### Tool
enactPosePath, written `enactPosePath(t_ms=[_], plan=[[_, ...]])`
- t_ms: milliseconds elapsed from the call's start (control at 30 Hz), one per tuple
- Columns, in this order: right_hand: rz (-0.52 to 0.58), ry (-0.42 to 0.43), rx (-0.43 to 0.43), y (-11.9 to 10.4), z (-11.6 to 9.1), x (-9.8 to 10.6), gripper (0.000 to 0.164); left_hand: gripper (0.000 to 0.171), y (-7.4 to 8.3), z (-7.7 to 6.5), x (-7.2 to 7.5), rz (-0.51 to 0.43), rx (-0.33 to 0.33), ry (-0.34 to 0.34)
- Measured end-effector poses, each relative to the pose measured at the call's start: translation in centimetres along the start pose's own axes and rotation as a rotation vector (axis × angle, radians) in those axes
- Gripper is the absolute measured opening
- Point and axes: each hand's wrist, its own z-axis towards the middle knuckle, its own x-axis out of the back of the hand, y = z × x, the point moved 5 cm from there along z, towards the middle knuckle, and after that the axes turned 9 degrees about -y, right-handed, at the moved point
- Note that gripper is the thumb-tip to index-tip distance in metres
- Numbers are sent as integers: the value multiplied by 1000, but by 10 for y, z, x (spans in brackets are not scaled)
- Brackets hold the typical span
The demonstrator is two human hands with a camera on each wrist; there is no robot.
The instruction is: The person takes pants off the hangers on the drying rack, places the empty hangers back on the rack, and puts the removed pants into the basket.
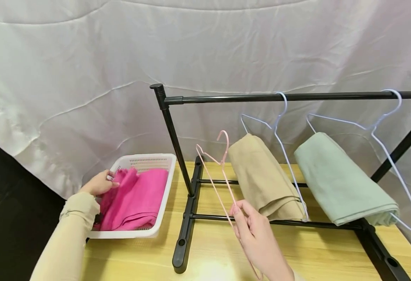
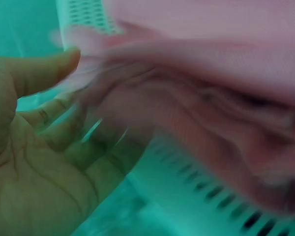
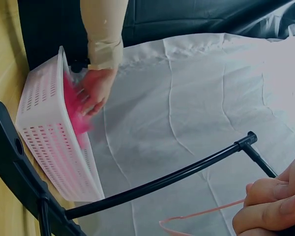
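Note:
At the left end of a white basket (image 1: 168,203), my left hand (image 1: 99,184) pinches the edge of a folded bright pink cloth (image 1: 147,191). In the left wrist view the cloth (image 2: 211,64) is blurred, its loose folds lying between the thumb and the fingers. My right hand (image 1: 256,234) holds a thin pink wire hanger (image 1: 223,164) by its side, hook upward, in front of the black rack. Its fist (image 3: 273,206) shows at the corner of the right wrist view.
A black garment rack (image 1: 226,99) stands on the wooden table (image 1: 138,257), right of the basket. From its bar hang two pale blue hangers, one with a folded tan cloth (image 1: 261,175), one with a folded light green cloth (image 1: 342,179). A pale curtain (image 1: 86,78) hangs behind.

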Motion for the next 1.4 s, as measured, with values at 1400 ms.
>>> enactPosePath(t_ms=[1400], plan=[[-23,31,-7,-4,1,4,22,30,141,4,-7,-11,-326,433]])
